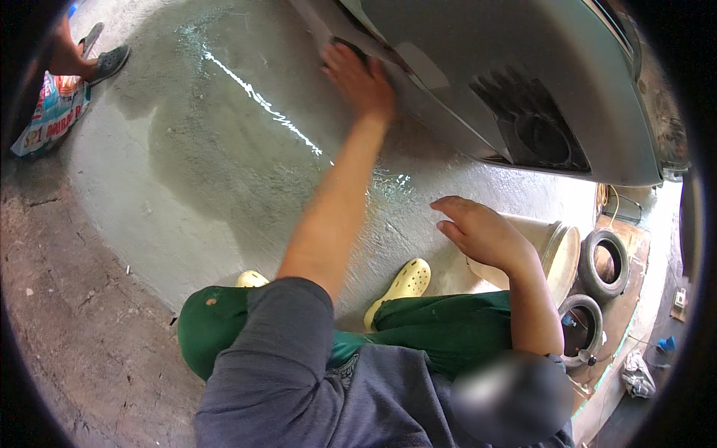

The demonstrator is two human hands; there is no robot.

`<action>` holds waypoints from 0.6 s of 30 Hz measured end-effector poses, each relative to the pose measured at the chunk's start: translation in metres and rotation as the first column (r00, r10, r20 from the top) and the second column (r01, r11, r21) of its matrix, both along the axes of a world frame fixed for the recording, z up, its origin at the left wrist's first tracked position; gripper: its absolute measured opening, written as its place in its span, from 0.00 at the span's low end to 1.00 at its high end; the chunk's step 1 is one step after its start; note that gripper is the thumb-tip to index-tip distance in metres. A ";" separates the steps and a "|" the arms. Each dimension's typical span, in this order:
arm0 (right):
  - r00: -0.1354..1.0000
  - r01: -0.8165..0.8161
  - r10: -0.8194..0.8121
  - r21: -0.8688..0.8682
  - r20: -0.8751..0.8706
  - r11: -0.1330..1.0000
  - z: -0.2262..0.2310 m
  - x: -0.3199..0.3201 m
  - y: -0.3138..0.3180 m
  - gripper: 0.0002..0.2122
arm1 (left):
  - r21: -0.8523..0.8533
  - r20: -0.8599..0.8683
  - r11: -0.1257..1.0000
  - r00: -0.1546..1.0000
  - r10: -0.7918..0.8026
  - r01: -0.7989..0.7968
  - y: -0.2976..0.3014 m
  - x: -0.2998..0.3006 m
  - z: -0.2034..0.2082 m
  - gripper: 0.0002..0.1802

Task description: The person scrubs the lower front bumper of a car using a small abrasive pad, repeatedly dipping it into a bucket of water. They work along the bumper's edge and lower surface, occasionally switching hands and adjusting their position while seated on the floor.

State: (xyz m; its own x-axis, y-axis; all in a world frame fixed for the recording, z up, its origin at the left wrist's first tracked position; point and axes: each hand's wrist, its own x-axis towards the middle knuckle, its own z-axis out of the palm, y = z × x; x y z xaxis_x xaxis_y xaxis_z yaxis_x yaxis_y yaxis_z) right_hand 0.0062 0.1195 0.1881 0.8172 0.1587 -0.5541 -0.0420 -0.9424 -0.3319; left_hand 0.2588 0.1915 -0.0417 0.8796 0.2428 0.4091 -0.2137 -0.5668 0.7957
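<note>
A grey car bumper (478, 67) spans the upper right, with a black grille-like opening (530, 123) in its lower part. My left hand (360, 81) reaches far forward and lies against the bumper's left part, fingers extended. A dark patch shows beside its fingertips; whether it is a recess or a thing under the fingers, I cannot tell. My right hand (478, 230) hangs in the air below the bumper, fingers loosely stretched and nothing in them. Close beside it stands a pale bucket (562, 257), partly hidden by my right forearm.
Wet concrete (202, 172) with a shiny streak of water lies left of the bumper. Another person's foot in a dark clog (110, 63) and a printed plastic sack (56, 112) are at the far left. Two small tyres (603, 263) lie right of the bucket. My yellow clogs (403, 287) stand below.
</note>
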 end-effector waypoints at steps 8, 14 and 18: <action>0.995 0.073 -0.077 -0.065 -0.063 0.995 0.008 -0.013 -0.014 0.18 | 0.092 -0.090 0.919 0.922 -0.376 0.383 -0.036 -0.096 0.022 0.43; 0.994 0.105 -0.105 -0.038 0.006 0.994 0.014 -0.015 -0.016 0.18 | 0.227 -0.041 0.961 0.988 -0.151 0.156 -0.003 -0.014 0.000 0.41; 0.994 0.100 -0.104 -0.077 -0.044 0.992 0.014 -0.026 -0.019 0.18 | 0.333 -0.088 0.933 0.990 -0.114 0.138 0.046 0.041 0.021 0.37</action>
